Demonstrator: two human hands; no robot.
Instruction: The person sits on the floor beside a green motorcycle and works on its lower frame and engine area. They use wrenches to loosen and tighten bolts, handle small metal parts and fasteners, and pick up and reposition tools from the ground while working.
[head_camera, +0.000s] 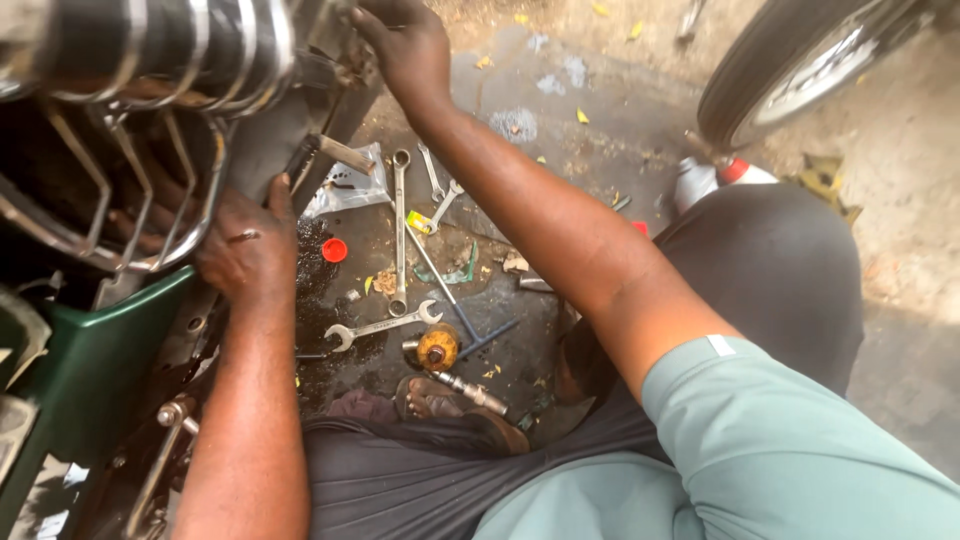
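Motorcycle: raised at left, both arms reach into it.
Left hand: fingers pressed flat on frame edge by chrome guard, steadying; grasp unclear.
Right hand: fingers curled onto part under spring, likely gripping.
Spanners: spread on oily ground near foot, within reach.
Red cap: set aside.

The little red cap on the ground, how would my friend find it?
Start at the oily dark patch of ground below the person's left hand. The red cap lies there, just left of the long spanner. It is the only small, round, bright red thing among the grey metal tools.
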